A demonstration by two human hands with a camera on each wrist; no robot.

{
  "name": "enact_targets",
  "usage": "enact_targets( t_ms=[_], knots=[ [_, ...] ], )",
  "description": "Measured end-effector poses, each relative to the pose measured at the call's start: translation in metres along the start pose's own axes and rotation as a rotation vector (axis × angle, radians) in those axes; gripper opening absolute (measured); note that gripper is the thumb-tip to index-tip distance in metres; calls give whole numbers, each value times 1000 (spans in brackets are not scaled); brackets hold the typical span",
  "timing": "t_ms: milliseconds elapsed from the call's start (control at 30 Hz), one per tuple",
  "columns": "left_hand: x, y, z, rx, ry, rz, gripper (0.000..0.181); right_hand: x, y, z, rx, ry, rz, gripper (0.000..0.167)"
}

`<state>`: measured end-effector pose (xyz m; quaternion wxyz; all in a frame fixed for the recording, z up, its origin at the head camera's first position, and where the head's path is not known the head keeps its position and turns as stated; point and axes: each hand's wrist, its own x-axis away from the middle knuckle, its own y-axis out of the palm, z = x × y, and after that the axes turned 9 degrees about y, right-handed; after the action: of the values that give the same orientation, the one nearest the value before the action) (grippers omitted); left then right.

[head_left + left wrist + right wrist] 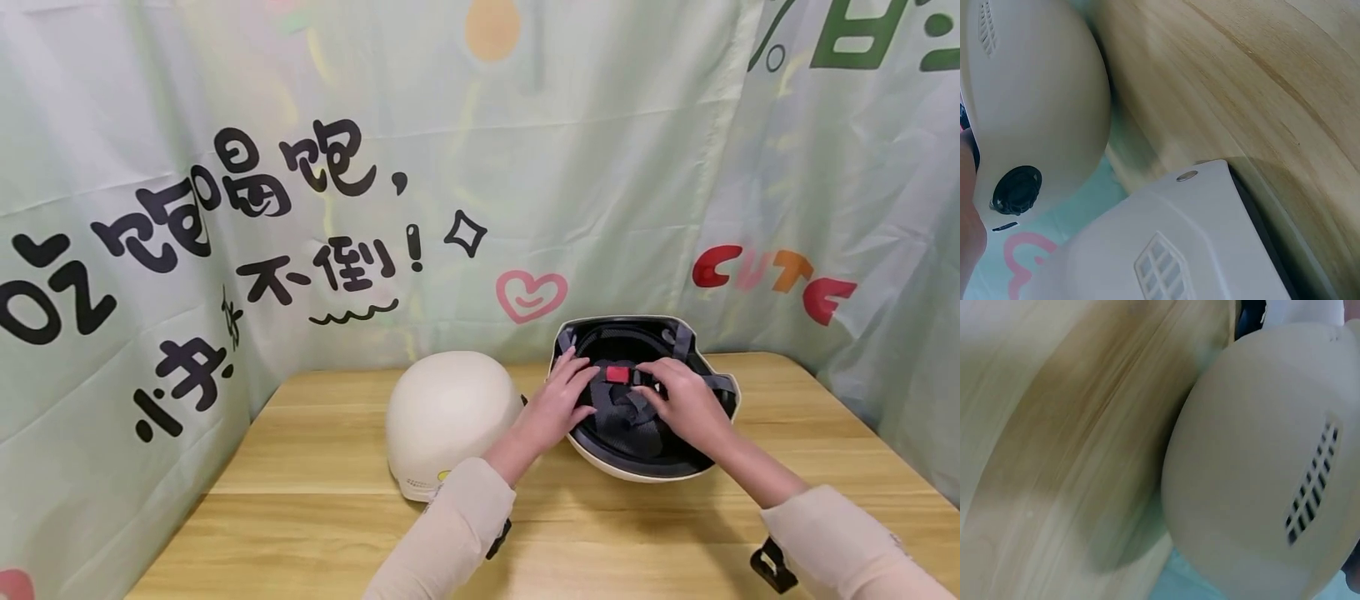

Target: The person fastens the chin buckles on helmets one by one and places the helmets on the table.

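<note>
A cream helmet (645, 477) lies upside down on the table, its dark padded inside facing up. Across the opening runs a chin strap with a red buckle (617, 374) and a black clip (639, 377). My right hand (686, 400) pinches the black clip between thumb and fingers. At the left rim is my left hand (555, 404), fingers spread and extended, fingertips close to the red buckle, thumb apart from them. The helmet's outer shell (1041, 94) with a round black fitting shows in the left wrist view; its vented side (1241, 456) fills much of the right wrist view.
A second cream helmet (453, 417) stands dome up on the wooden table (322, 517), left of the overturned one and beside my left forearm. Its vented edge (1166, 250) appears in the left wrist view. Behind the table hangs a printed pale green cloth (600, 167).
</note>
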<state>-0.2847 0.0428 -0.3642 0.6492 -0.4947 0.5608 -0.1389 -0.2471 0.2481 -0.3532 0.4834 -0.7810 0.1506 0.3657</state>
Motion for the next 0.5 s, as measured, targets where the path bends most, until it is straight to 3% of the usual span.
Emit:
enact_targets(
  t_ms=[100, 233, 367, 500],
  knots=[
    [0, 2, -1, 33, -15, 8, 51, 0, -4, 4, 43, 37, -50, 30],
    [0, 3, -1, 53, -31, 12, 50, 0, -7, 8, 79, 21, -82, 30],
    [-2, 2, 0, 46, -38, 9, 50, -2, -9, 12, 68, 2, -8, 26],
    [-4, 1, 2, 55, -63, 0, 49, -6, -15, 14, 30, 43, 82, 20]
  ],
)
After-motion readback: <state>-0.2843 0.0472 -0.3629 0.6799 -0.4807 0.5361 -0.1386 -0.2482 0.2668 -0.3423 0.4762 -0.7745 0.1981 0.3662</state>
